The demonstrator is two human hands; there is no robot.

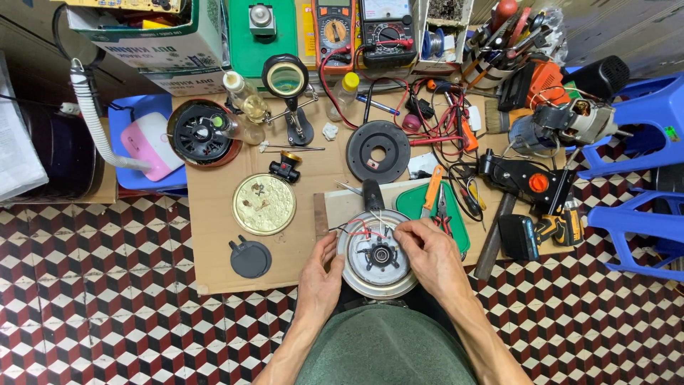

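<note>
Right now I see both of my hands low in the middle of the frame, working on a round silver appliance base [376, 258] that lies upside down in front of me. My left hand [320, 274] rests against its left rim, fingers curled on the edge to keep it steady; the grip looks loose, not clamped tight. My right hand [430, 253] is on the right side, and its fingertips are pinched together on the thin red and white wires [363, 228] that come out near the top of the base. In the middle of the base sits a small black hub [382, 254].

I think the step in hand is sorting out the wiring on this base. My guess is that the next move needs a soft, careful pull, with the left hand holding the base so it does not slide. The wires are thin, so a hard tug could snap one.

Just past my right hand, a green tray [427, 207] holds orange-handled pliers [432, 191]. To the left, on the brown cardboard sheet [214, 235] spread over the floor, lie a small dark lid [250, 258] and a round gold plate [264, 204]. Farther up sit a black ring disc [378, 150] and a magnifying glass on a stand [286, 78]. At the top edge stand two meters [363, 28] with red and black leads. At the right of the frame are a hammer [493, 235], a black and yellow drill [548, 228] and blue plastic stools [641, 171].
</note>
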